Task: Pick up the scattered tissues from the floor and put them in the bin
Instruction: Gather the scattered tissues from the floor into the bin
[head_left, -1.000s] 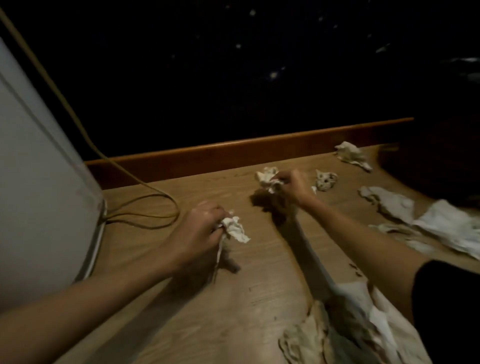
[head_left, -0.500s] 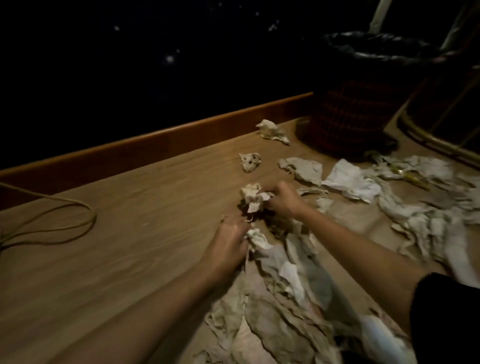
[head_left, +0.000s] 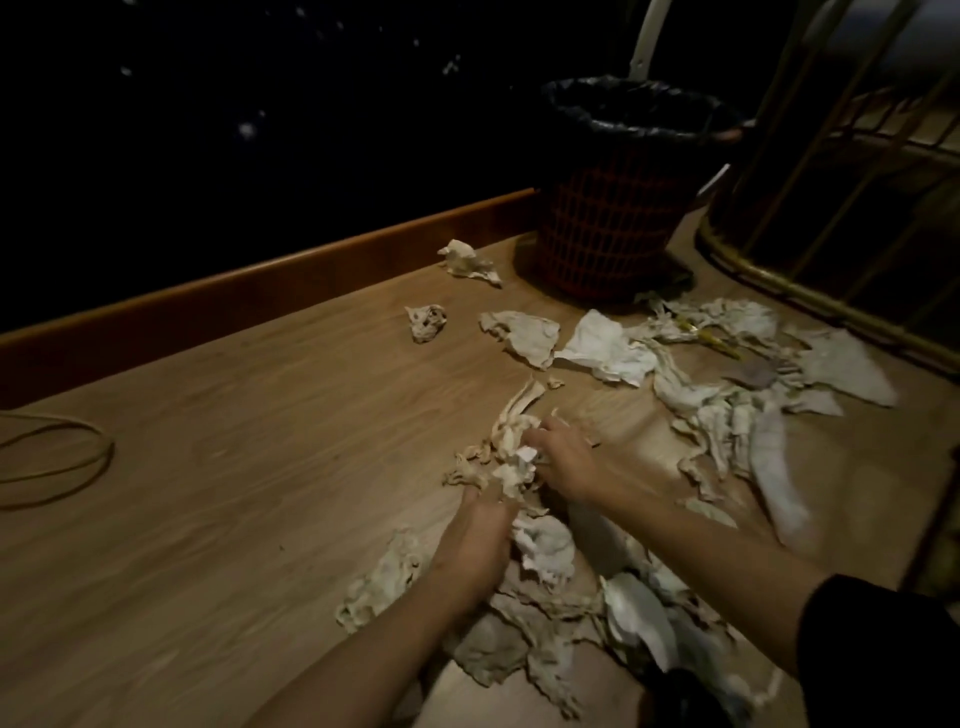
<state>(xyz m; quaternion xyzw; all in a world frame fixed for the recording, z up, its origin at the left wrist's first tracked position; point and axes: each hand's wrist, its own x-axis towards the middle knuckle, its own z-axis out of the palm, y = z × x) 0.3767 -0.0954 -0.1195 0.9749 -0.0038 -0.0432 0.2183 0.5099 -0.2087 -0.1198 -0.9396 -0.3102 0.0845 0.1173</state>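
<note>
Crumpled white tissues lie scattered over the wooden floor (head_left: 234, 467). My left hand (head_left: 480, 535) and my right hand (head_left: 563, 462) meet over one bunch of tissues (head_left: 506, 457) at the centre, both closed on it. More tissues sit below my arms in a heap (head_left: 540, 623) and spread to the right in a second heap (head_left: 727, 395). Single wads lie farther off: a crumpled wad (head_left: 426, 322), a wad by the skirting (head_left: 467, 260), a flat tissue (head_left: 522, 335). The bin (head_left: 618, 218), red mesh with a black liner, stands at the back right.
A wooden skirting board (head_left: 270, 291) runs along the dark wall. A yellow cable loop (head_left: 57, 462) lies on the floor at the left. A rattan frame (head_left: 810, 270) stands right of the bin.
The view swung right, so the bin came into sight and the white appliance left it. Both hands carried their tissues together and now press them into one bunch.
</note>
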